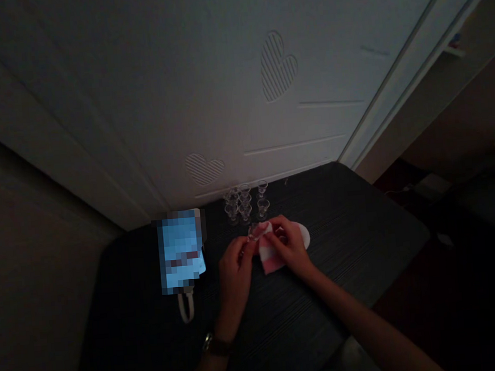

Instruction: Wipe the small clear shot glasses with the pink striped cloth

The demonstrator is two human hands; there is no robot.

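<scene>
The scene is dim. My left hand [233, 269] pinches a small clear glass [253, 232] by its side, just above a dark table [345, 229]. My right hand [290, 244] is closed on a pink and white cloth [271, 259], which it presses against the glass. A watch [212, 344] sits on my left wrist. Several more small clear glasses [244, 202] stand in a cluster just beyond my hands, near the table's far edge.
A glowing blue blurred screen [181, 249] stands left of my hands, with a white strap or handle [186, 307] below it. A white panelled wall with heart shapes [278, 63] rises behind the table. The floor at right is dark.
</scene>
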